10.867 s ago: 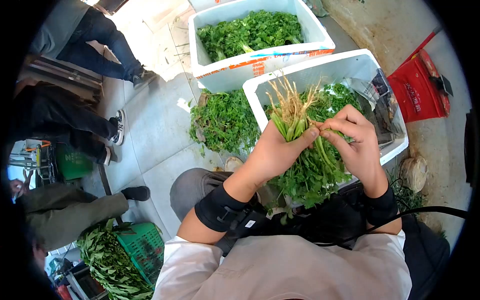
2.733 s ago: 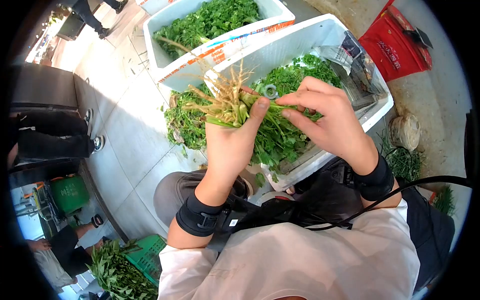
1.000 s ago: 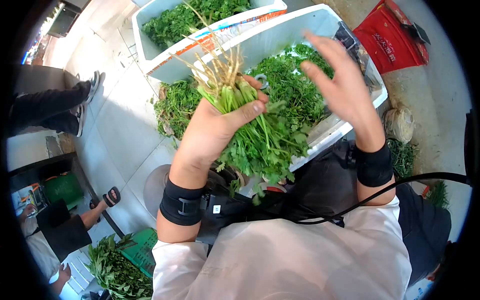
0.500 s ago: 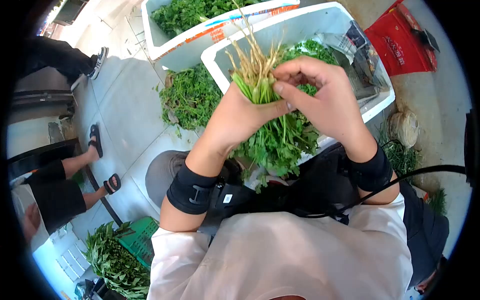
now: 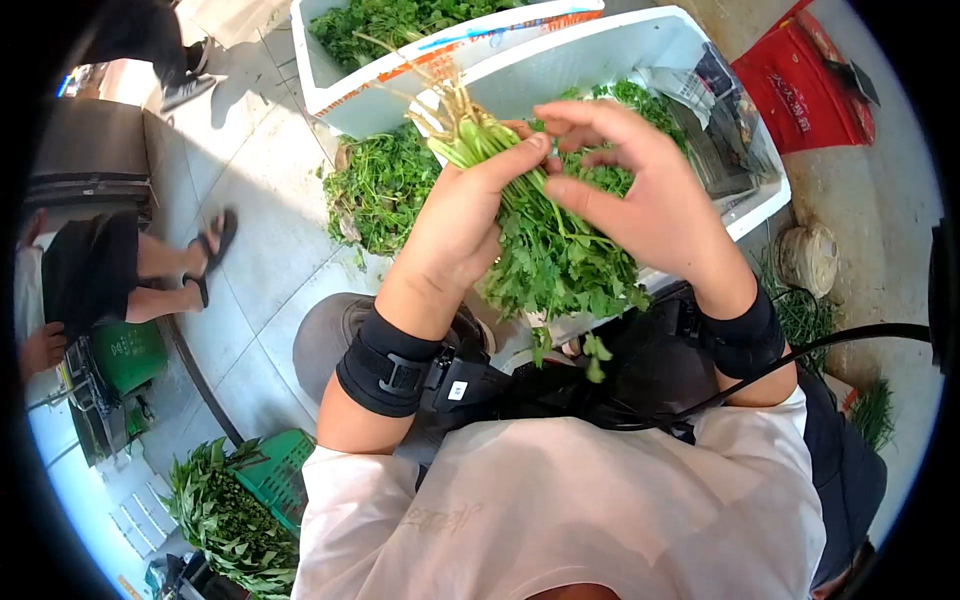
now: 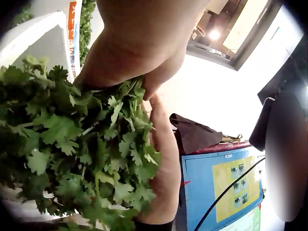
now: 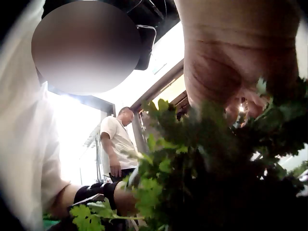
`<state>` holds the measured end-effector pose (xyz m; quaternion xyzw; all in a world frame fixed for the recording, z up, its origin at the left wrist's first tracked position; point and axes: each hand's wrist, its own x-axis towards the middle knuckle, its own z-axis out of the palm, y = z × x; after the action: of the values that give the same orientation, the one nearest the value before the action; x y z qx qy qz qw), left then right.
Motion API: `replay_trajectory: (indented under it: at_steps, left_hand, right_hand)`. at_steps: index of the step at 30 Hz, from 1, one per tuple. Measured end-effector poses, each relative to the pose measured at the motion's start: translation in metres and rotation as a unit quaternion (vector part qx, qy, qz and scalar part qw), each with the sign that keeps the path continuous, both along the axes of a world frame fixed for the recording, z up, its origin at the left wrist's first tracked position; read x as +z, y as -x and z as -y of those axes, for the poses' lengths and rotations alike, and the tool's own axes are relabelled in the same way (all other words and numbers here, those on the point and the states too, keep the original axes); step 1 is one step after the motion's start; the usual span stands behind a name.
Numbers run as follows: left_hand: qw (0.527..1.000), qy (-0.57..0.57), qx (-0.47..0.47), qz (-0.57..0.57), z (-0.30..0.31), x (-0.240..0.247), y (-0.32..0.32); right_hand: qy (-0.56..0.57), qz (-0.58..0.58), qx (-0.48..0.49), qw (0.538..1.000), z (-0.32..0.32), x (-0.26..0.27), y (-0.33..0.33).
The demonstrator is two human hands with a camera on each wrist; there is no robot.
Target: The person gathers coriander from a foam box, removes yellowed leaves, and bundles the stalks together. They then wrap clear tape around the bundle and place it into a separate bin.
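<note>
My left hand (image 5: pixel 465 205) grips a bunch of cilantro (image 5: pixel 560 255) round its stems, thumb across the top. Tan, stringy roots (image 5: pixel 455 105) stick out toward the upper left, and the leaves hang to the lower right. Beside the stems is my right hand (image 5: pixel 640 180), thumb and forefinger apart, thumb tip close against the greens. In the left wrist view, lobed cilantro leaves (image 6: pixel 72 139) spread below the left hand (image 6: pixel 139 48). Dark foliage (image 7: pixel 192 159) covers the fingertips of the right hand (image 7: pixel 231 62) in the right wrist view.
Beneath the hands stands a white foam box (image 5: pixel 770 200) with loose greens and newspaper (image 5: pixel 685 90). Another foam box (image 5: pixel 330 95) of greens is behind it. A pile of greens (image 5: pixel 380 195) lies on the tiles. A red bag (image 5: pixel 800 90) leans at right; people stand at left.
The right hand swung away from the bunch, returned to pinch at the root end, and now has its fingers spread lower by the stems. The left hand has tipped the roots leftward.
</note>
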<state>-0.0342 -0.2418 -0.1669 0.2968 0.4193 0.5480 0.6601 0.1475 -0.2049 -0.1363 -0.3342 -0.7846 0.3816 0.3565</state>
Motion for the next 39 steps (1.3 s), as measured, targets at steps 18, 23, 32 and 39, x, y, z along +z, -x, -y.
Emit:
replay_trajectory:
  at_steps: [18, 23, 32, 39]
  left_hand:
    - [0.916, -0.111, 0.15, -0.356, 0.004, 0.006, 0.019]
    - [0.881, -0.057, 0.099, -0.46, -0.007, 0.005, 0.028]
    - [0.802, 0.0, 0.035, -0.596, -0.02, 0.012, 0.035]
    - [0.813, -0.029, 0.054, -0.579, -0.019, 0.009, 0.038]
  right_hand:
    - [0.185, 0.079, 0.005, 0.98, -0.074, -0.049, -0.032]
    - [0.28, 0.338, 0.048, 0.897, -0.1, -0.134, -0.034]
    - [0.289, 0.487, 0.192, 0.802, -0.099, -0.312, -0.006]
    - [0.167, 0.464, -0.116, 0.862, -0.079, -0.427, 0.022]
